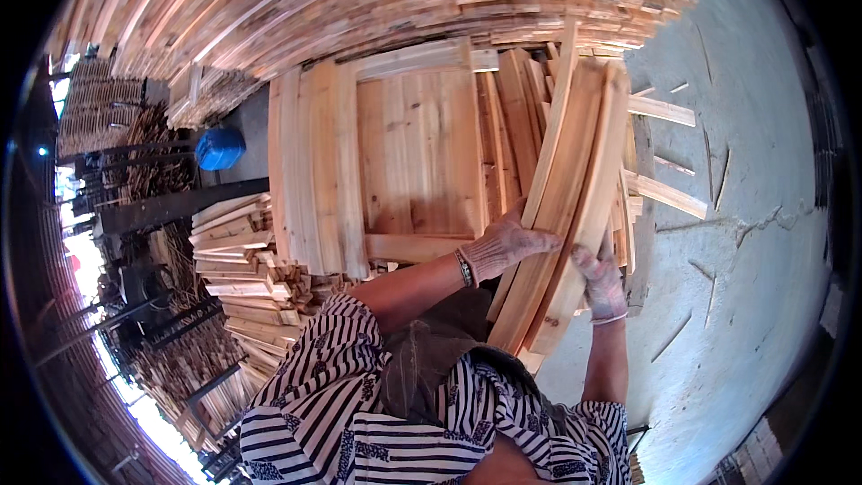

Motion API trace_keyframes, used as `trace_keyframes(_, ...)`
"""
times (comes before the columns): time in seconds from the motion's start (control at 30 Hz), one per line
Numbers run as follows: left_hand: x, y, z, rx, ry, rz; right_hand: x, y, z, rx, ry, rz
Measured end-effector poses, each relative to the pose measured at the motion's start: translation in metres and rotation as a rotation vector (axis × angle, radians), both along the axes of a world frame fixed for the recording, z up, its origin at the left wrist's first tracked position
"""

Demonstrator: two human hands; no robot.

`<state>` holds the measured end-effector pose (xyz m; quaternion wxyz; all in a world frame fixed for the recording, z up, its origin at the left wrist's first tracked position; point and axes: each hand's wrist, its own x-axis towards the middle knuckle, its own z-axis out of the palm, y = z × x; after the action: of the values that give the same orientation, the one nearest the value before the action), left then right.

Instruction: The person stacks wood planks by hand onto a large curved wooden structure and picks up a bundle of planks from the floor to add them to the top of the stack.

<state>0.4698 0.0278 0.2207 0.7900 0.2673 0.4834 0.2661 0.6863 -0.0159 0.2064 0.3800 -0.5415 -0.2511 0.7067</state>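
Two gloved hands gripped a bundle of long pale wooden slats in a timber yard.

A huge curved wall of stacked pale timber (359,0) filled the top of the view, and the grey concrete floor (754,242) spread to the right, littered with loose thin wood strips (664,193). Below the wall stood a flat pile of wide pale boards (404,162), with a lower stack of short cut planks (238,260) to its left and a round blue barrel (220,148) behind. The tilted bundle of slats (570,198) leaned across the boards' right edge, hiding it. The left hand (507,247) in a white knit glove clasped the bundle's near face; the right hand (602,283), gloved likewise, clutched its right edge.
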Motion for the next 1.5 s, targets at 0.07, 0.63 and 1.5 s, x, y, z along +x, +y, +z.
trace_keyframes(0.07, -0.019, 0.005, 0.013, 0.095, -0.08, 0.016, -0.013, 0.013, 0.032, 0.131, -0.186, 0.058)
trace_keyframes(0.63, -0.254, 0.026, 0.158, 0.809, 0.052, -0.114, -0.246, 0.032, 0.178, 0.761, -0.528, 0.165)
trace_keyframes(1.5, -0.229, 0.027, -0.025, 0.07, 0.34, 0.038, -0.236, 0.092, -0.033, 0.054, -0.391, 0.25)
